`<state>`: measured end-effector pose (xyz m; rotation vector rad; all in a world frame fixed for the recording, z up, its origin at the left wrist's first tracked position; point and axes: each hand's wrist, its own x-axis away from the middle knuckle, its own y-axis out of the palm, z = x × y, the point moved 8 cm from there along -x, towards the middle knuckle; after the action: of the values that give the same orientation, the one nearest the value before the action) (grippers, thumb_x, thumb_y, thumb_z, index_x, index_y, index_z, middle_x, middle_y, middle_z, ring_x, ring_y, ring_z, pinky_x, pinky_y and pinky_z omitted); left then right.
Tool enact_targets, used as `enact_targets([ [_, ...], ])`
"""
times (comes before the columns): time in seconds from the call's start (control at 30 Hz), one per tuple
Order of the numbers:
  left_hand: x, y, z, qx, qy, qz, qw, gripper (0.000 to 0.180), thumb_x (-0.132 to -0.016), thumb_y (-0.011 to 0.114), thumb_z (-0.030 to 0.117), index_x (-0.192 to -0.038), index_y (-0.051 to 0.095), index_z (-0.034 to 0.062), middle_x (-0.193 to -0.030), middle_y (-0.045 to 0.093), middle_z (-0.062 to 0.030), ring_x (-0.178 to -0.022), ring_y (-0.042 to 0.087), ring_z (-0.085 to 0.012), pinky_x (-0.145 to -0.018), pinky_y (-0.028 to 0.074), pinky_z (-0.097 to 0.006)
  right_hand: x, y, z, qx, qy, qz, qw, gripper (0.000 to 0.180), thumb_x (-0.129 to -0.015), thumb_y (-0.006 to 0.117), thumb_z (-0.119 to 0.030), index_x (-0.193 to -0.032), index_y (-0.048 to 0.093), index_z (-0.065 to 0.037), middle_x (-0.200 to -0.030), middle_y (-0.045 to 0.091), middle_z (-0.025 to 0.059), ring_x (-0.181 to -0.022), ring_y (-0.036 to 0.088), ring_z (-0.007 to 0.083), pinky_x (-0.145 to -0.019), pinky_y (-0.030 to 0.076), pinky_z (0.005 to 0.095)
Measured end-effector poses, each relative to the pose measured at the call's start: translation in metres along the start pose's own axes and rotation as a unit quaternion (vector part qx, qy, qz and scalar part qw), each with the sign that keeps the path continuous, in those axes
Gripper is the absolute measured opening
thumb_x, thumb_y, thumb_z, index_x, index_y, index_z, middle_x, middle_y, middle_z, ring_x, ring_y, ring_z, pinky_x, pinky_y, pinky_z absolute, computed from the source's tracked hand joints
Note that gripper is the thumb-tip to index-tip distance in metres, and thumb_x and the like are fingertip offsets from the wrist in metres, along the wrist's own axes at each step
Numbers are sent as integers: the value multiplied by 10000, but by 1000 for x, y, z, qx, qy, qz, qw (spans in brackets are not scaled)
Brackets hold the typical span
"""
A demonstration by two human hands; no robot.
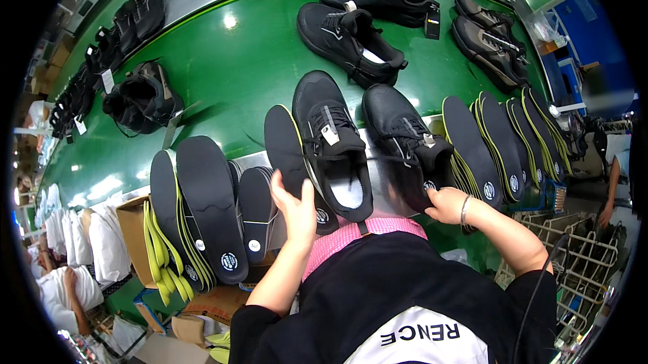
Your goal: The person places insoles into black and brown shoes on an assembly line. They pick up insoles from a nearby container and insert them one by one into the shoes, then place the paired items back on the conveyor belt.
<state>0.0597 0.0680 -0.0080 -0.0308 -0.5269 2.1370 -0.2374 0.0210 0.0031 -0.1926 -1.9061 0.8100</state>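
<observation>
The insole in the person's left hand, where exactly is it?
In the head view, left of centre: the black insole leans beside the left black shoe, held by the left hand.

A green conveyor belt [243,73] carries black shoes [347,36] and black insoles [209,202].
</observation>
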Motion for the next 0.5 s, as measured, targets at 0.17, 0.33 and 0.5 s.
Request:
enact_targets([
  [0.17,30,9,-95,80,-214,84,970,770,-684,680,149,-1272,207,-4,-1280,264,-202,-1202,270,-279,-997,232,-380,24,-74,-56,40,-127,222,966,276,-778,523,-272,-905,549,-29,-689,596,121,-668,585,280,-713,424,382],
  [0.33,22,18,-49,353,-192,-6,916,641,-703,624,-13,-1232,263,6,-1160,416,-149,-1025,466,-233,-875,404,-335,12,-119,-89,94,-186,401,892,448,-657,630,-183,-1047,491,-14,-1052,503,111,-987,476,252,-908,319,386],
  [0.5,38,-23,31,354,-65,43,932,452,-769,573,6,-1157,341,-21,-1115,457,-127,-1004,479,-200,-873,394,-301,-33,-43,-99,335,-196,101,916,167,-656,513,-214,-648,604,-75,-715,580,73,-798,529,214,-965,231,488],
])
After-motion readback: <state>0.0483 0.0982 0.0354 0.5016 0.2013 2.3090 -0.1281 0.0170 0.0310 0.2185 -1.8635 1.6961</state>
